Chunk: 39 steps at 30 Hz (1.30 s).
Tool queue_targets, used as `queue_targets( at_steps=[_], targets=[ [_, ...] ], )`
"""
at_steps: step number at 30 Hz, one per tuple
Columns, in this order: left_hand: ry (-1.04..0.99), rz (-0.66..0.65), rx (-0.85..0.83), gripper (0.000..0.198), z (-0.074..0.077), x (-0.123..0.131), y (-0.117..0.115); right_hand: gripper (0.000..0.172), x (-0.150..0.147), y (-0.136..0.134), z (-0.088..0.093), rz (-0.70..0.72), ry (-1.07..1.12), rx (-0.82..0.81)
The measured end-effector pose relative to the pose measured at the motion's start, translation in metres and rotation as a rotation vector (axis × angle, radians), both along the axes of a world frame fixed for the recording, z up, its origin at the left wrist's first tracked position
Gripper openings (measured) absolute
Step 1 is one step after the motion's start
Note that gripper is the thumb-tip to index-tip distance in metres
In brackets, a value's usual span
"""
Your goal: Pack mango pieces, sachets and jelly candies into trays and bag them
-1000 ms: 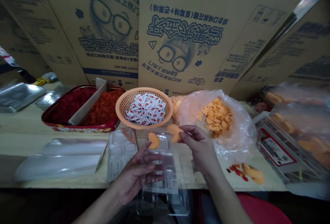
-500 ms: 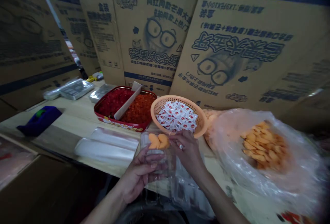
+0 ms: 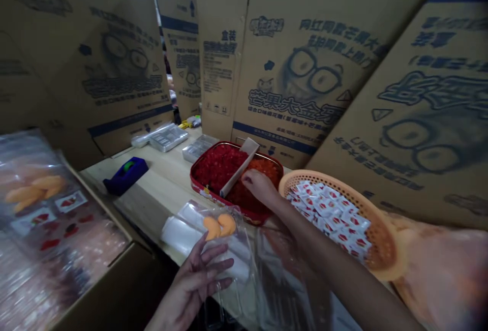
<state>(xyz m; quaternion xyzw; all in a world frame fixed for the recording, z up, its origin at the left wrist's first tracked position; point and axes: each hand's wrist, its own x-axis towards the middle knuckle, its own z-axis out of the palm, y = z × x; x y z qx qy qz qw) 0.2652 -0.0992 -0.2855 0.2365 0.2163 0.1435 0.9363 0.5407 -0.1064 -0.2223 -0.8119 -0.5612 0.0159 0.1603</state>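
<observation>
Head view: a wooden table (image 3: 160,188) stands walled in by printed cardboard boxes (image 3: 305,66). The left hand (image 3: 202,280) grips a clear tray (image 3: 236,260) at the table's near edge, with two orange pieces (image 3: 219,226) inside. The right hand (image 3: 259,186) reaches into the red tin (image 3: 198,188), fingertips down; its grasp is unclear.

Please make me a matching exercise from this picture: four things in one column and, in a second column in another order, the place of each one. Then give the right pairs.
Things
1. right hand
2. two orange pieces
3. white sachets
4. blue tape dispenser

Places
A. in the orange basket
B. on the wooden table, left of the red tin
C. in the clear tray that the left hand holds
D. in the red tin, at the red pieces

Pairs: 1-D, 2-C, 3-A, 4-B
</observation>
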Motion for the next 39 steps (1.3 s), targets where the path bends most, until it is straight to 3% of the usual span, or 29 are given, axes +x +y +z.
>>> queue_targets(
  at_steps=[3, 8, 13, 18, 26, 34, 39],
  targets=[
    [-0.002, 0.085, -0.001, 0.065, -0.006, -0.006, 0.017, 0.021, -0.003, 0.048, 0.003, 0.078, -0.075, -0.017],
    [0.034, 0.173, -0.002, 0.070, -0.006, -0.006, 0.033, 0.017, -0.013, 0.122, -0.007, 0.329, -0.170, -0.256],
    [0.070, 0.210, -0.016, 0.081, -0.003, -0.001, 0.040, 0.023, -0.020, 0.159, -0.030, 0.370, -0.304, -0.435],
    [0.090, 0.254, -0.024, 0.084, -0.004, 0.003, 0.050, 0.026, -0.022, 0.166, -0.041, 0.429, -0.376, -0.482],
    [0.043, 0.409, 0.014, 0.071, -0.011, 0.015, 0.066, 0.027, -0.027, 0.165, -0.050, 0.480, -0.364, -0.451],
    [0.035, 0.513, 0.070, 0.067, -0.016, 0.024, 0.077, 0.017, -0.010, 0.167, -0.045, 0.396, -0.106, -0.407],
    [0.051, 0.524, 0.099, 0.064, -0.013, 0.027, 0.084, 0.016, 0.011, 0.157, -0.026, 0.306, 0.123, -0.317]
  ],
)
